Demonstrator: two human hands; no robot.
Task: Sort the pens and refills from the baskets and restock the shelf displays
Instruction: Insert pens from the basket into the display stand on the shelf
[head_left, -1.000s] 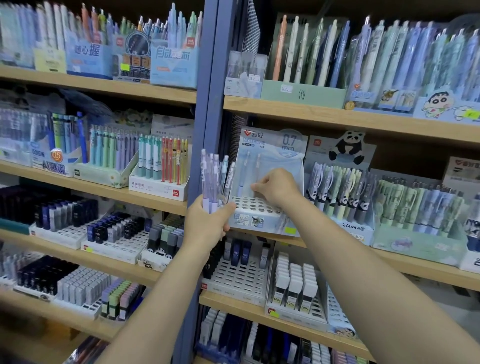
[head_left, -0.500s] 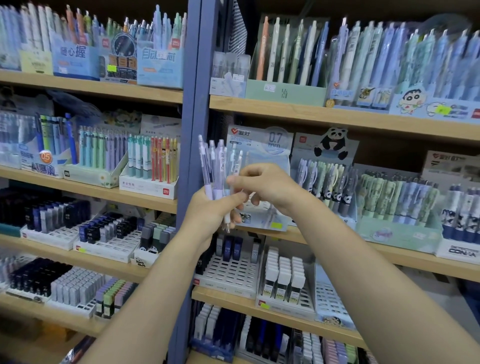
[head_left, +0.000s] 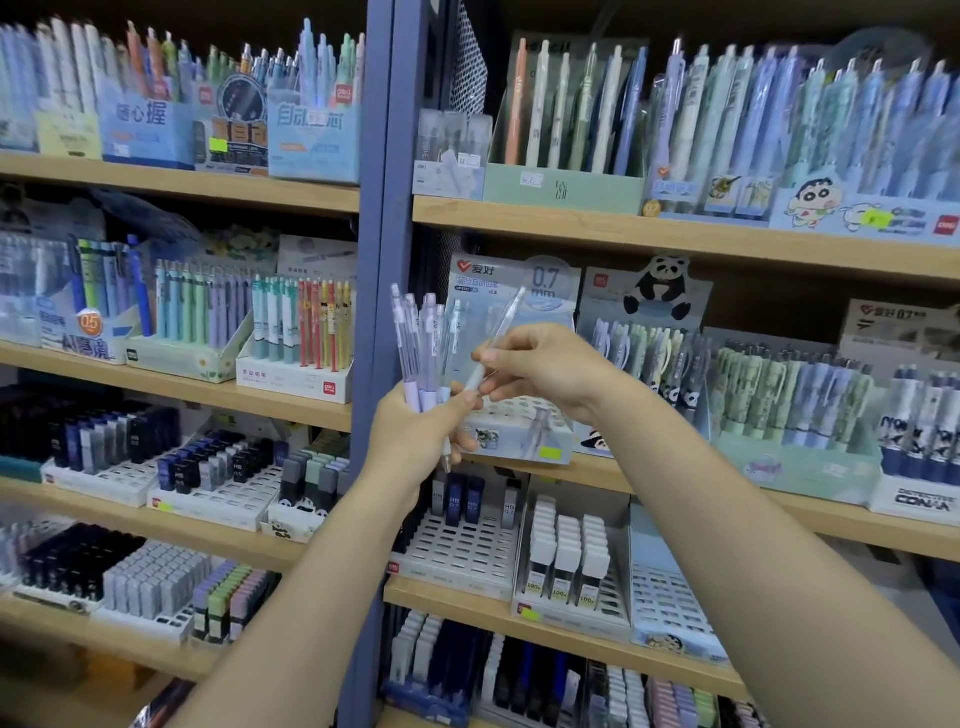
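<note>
The left hand (head_left: 415, 441) grips a bunch of pens (head_left: 421, 348) upright. At its 2 o'clock, the right hand (head_left: 545, 369) pinches one clear pen (head_left: 493, 343), tilted, before the display box (head_left: 514, 431).

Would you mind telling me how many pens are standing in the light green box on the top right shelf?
6 pens stand in the light green box: orange at the left, then cream, pale green, dark green, cream and blue at the right; more may be hidden behind.

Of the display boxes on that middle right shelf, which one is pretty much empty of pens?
The 0.7 mm box, directly behind the hands: its hole tray is nearly bare, while the panda box beside it is packed.
</note>
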